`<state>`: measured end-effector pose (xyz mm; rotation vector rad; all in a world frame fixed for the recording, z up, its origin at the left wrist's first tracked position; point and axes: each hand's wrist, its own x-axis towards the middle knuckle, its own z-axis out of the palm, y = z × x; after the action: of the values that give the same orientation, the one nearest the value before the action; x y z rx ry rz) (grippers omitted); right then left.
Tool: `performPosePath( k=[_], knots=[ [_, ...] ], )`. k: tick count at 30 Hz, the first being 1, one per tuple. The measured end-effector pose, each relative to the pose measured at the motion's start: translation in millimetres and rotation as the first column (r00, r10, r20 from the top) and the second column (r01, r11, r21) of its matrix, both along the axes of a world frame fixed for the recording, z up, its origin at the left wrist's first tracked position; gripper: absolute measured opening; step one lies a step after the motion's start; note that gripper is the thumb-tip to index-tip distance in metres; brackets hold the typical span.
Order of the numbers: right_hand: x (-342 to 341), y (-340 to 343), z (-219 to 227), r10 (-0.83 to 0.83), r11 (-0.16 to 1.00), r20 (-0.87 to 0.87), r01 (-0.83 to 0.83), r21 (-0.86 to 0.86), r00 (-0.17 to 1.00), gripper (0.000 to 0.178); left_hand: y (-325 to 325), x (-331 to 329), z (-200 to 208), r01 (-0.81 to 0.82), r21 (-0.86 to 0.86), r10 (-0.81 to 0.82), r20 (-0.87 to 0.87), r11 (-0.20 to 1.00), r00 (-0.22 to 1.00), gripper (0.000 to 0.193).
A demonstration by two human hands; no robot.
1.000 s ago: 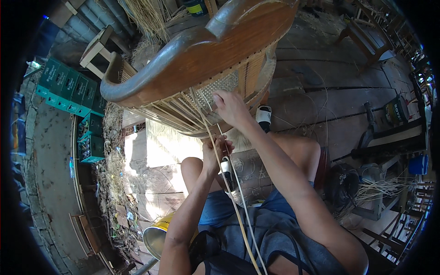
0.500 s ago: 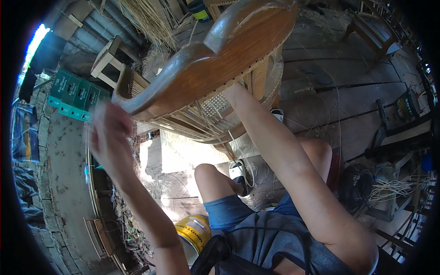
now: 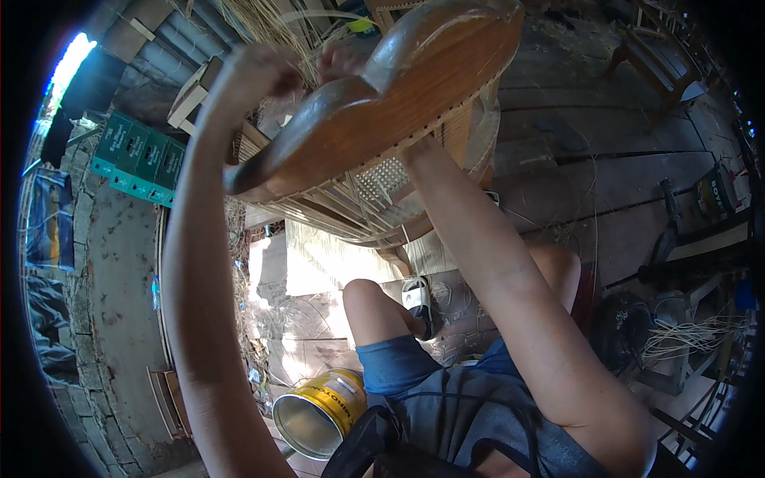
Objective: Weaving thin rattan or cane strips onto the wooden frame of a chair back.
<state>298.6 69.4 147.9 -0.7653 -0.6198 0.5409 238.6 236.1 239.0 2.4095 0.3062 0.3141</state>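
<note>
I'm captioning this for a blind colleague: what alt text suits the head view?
A seated person reaches behind a wooden chair with woven cane: the blurred left hand around the left side, the right hand, partly hidden, through beneath its top rail. A yellow bucket sits at lower left.

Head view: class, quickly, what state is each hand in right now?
Left hand: blurred near the curved, glossy brown wooden rail; open or closed cannot be told.
Right hand: blurred, partly behind that rail; cannot be told.

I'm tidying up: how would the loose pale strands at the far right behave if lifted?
The pale strands look thin and curved, so they'd probably bend easily. Such slimness suggests little weight. They cross one another, so may snag together.
</note>
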Motion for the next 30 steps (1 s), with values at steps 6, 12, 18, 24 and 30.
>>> performPosePath(
  k=[6,12,18,24,30],
  knots=[
    [3,-27,-171,0.128,0.875,0.087,-0.071,-0.478,0.988,0.026,98,32,79,-0.129,0.297,0.014,0.360,0.946,0.933,0.034],
    [-8,-33,-184,0.116,0.834,0.510,0.195,-0.516,0.852,0.022,164,77,106,-0.341,0.112,0.195,0.639,0.933,0.744,0.061],
    [19,-5,-209,0.050,0.786,-0.057,-0.074,-0.614,0.997,0.020,48,57,4,-0.016,-0.012,0.016,-0.044,1.000,0.999,0.036],
    [8,25,-186,0.214,0.467,0.058,-0.050,-0.883,0.975,0.021,15,31,-26,0.029,0.169,0.016,-0.261,0.985,0.965,0.041],
    [19,21,-203,0.025,0.477,0.149,0.120,-0.871,0.988,0.024,0,53,-40,0.023,0.137,0.036,-0.415,0.990,0.909,0.035]
  ],
)
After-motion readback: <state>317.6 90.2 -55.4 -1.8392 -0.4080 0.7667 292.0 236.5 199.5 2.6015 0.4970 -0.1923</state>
